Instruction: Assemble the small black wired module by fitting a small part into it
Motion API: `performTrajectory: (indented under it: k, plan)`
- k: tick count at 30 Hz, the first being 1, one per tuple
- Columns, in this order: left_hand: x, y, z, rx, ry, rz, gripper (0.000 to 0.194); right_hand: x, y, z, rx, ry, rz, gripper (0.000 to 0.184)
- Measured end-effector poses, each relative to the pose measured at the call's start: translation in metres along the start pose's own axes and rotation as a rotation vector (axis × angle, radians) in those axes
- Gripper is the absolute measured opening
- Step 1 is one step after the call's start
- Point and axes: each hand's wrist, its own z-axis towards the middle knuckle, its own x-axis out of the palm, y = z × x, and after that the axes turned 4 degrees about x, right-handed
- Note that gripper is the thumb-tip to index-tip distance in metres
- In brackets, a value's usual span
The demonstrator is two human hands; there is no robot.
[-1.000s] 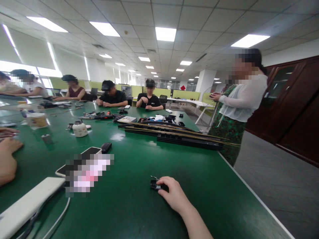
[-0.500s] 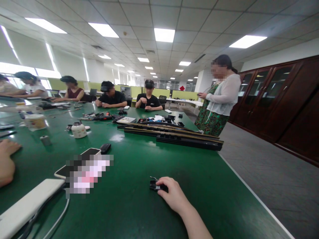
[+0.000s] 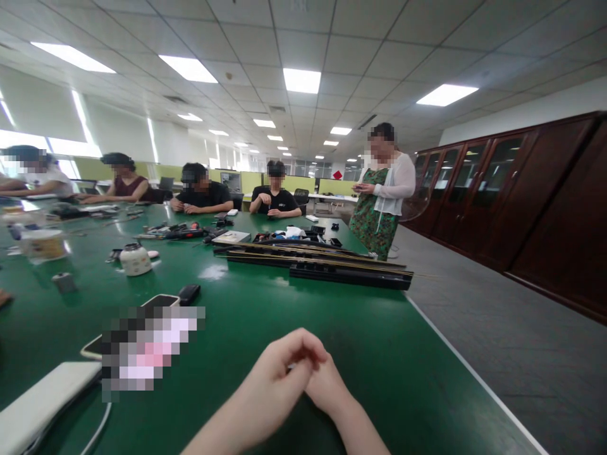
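Observation:
My left hand (image 3: 284, 370) is closed, its fingers curled over in front of my right hand (image 3: 327, 385). The two hands meet low in the middle of the picture, above the green table (image 3: 227, 404). Between the left thumb and fingers, only a tiny pale and dark bit shows. The small black part that was in my right hand a moment ago is covered by my left hand. The right fingers are mostly hidden behind the left.
Left of my hands lie a phone (image 3: 164, 303), a blurred-out bright screen (image 3: 156, 354), a white power bank (image 3: 47, 398) and a black case (image 3: 190, 294). Ahead are long black strips (image 3: 351, 276), a white jar (image 3: 135, 260) and tools (image 3: 184, 232). Several people sit around; one person (image 3: 379, 189) stands.
My left hand has come in from below left and closed in over the black part at my right hand. The view has shifted slightly right and up. The arm at the left edge has mostly left view.

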Motion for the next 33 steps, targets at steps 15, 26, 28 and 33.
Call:
performTrajectory:
  k: [15, 26, 28, 33]
  plan:
    - [-0.039, 0.089, 0.012, -0.181, 0.026, 0.547, 0.041, 0.005, 0.001, 0.002, -0.042, -0.028, -0.075, 0.021]
    - [-0.044, 0.095, 0.007, -0.186, 0.028, 0.438, 0.045, 0.003, -0.002, -0.002, -0.065, -0.010, -0.059, 0.023]
    - [-0.043, 0.095, 0.006, -0.189, 0.019, 0.428, 0.044, 0.002, -0.003, -0.001, -0.072, -0.007, -0.064, 0.022]
    - [-0.041, 0.094, 0.006, -0.182, 0.008, 0.428, 0.040, 0.002, -0.003, -0.002, -0.082, -0.009, -0.068, 0.021]
